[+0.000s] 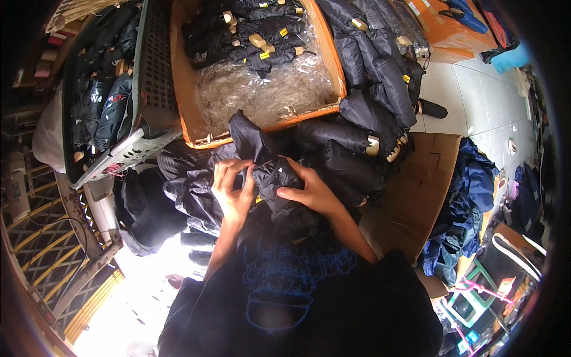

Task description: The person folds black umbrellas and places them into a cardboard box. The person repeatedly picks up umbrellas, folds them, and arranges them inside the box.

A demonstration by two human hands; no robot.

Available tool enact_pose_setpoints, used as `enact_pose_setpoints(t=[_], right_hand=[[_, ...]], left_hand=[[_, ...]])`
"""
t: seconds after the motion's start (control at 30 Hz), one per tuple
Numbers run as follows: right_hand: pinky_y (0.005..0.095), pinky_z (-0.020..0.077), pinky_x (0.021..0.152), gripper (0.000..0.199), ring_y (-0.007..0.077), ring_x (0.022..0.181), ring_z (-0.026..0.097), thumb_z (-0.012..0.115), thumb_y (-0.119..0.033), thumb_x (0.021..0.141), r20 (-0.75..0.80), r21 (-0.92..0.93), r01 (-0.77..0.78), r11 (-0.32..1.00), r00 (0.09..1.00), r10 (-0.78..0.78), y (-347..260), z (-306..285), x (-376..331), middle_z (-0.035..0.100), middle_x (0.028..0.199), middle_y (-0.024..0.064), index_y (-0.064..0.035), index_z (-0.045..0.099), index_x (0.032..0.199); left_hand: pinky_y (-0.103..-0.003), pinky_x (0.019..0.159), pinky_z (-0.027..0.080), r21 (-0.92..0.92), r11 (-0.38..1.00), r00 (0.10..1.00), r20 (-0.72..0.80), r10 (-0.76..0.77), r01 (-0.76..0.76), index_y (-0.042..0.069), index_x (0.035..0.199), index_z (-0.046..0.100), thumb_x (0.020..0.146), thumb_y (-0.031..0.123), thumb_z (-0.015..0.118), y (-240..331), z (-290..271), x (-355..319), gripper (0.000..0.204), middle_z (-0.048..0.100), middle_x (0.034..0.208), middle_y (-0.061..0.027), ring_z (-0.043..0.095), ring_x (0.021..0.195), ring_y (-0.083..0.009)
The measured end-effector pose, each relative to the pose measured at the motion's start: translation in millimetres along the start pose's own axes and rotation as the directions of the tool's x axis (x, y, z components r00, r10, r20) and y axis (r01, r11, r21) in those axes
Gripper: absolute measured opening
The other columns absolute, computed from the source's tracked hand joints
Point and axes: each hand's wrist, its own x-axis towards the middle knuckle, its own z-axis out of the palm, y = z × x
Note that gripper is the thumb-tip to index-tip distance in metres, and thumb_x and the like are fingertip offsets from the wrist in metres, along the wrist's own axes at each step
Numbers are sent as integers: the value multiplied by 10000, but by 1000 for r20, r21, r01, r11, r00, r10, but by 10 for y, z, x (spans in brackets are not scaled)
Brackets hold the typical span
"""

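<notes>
In front of my chest, my right hand point(310, 189) wraps round a folded black umbrella point(275, 178), thumb across its near side. At the umbrella's left side, my left hand point(231, 187) has thumb and fingertips drawn together on black fabric. A loose black fabric flap point(245, 135) rises from between the hands toward the box. Shadow and dark cloth hide exactly where the flap joins the umbrella. More dark fabric bundles lie beneath both hands.
Beyond my hands stands an open cardboard box point(339, 98) holding clear plastic and several folded umbrellas. A dark perforated crate point(159, 77) of umbrellas is at the left. Black umbrellas point(380, 65) pile up right of the box, near a cardboard flap point(410, 193) and dark blue cloth point(461, 208).
</notes>
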Motion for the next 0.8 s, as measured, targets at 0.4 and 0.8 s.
enact_pose_setpoints(t=[0.4,0.8], right_hand=[[316,402,971,578,165,1109,518,707,-132,792,-90,-46,-18,999,996,14,0,64,41,567,1199,105,22,466,1295],[309,380,986,325,226,1158,518,486,-105,953,-250,-159,49,986,964,-88,237,309,-87,550,1224,153,73,510,1224]], left_hand=[[-299,649,467,-52,997,996,-67,-60,57,21,816,618,763,-14,683,104,-34,15,91,617,783,-73,578,678,-190],[-295,674,475,-78,976,979,-21,-204,202,9,828,601,775,-38,645,168,-133,-247,83,619,792,-93,612,703,-213]])
